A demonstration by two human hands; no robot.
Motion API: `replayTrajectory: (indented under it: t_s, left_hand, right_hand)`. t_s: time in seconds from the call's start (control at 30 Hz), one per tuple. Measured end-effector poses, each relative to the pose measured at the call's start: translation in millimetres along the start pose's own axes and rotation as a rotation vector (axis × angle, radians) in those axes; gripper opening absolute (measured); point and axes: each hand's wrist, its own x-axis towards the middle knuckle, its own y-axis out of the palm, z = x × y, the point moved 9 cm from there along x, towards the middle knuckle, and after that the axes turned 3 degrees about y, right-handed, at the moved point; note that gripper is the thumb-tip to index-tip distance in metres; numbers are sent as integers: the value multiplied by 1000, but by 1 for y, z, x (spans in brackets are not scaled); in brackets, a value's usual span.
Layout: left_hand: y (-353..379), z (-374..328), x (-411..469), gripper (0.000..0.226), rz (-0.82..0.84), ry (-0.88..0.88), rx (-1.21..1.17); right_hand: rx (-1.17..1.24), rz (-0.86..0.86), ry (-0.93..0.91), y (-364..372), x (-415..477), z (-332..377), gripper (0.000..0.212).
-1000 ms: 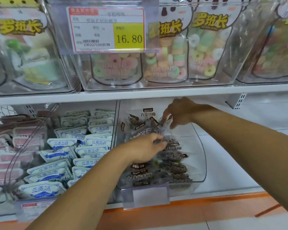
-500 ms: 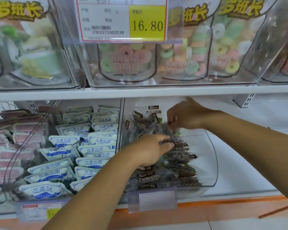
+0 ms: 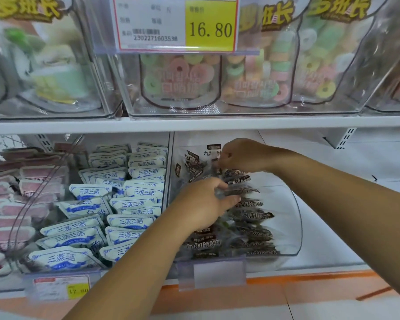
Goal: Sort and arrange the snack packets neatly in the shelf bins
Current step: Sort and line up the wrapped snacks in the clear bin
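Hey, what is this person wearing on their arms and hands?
Nothing visible. The left hand and right hand are ungloved, with no rings I can make out. Both arms are bare to the frame edge: no sleeves, watch or bracelet.

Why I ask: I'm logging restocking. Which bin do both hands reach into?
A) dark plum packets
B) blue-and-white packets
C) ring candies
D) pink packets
A: the left hand and the right hand both pinch dark plum packets inside that clear bin.
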Motion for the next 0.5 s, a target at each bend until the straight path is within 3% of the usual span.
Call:
replayTrajectory:
  t_s: [0.13, 0.27, 0.37, 0.5]
  left_hand:
    - [-9, 1, 2, 56, -102, -34, -87]
    - [-5, -6, 20, 84, -81, -51, -56]
    - [4, -8, 35, 100, -46, -107, -66]
    - [18, -8, 43, 100, 17, -152, -137]
  right_hand:
    - [417, -149, 51, -16, -6, -26, 21]
    - [900, -295, 29, -41, -19, -55, 21]
    - [896, -416, 37, -52, -25, -70, 20]
    - [859, -483, 31, -52, -30, -69, 14]
